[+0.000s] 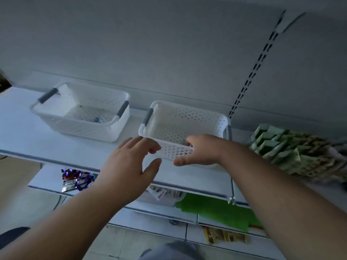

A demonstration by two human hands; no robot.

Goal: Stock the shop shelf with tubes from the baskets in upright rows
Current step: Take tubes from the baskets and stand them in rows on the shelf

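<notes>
On the white shelf (22,128), at about twelve o'clock from the hands, stands a white perforated basket (187,128) with grey handles. The right hand (201,152) grips its near wall, fingers curled over the rim and thumb pressed outside. The left hand (129,166) hovers at the basket's seven o'clock corner, fingers spread and loose, holding nothing. A second basket (84,111) sits at ten o'clock, well apart, with one small blue-tipped item (96,120) on its floor; whether it is a tube I cannot tell. Green packets (293,152) lean in rows at three o'clock.
</notes>
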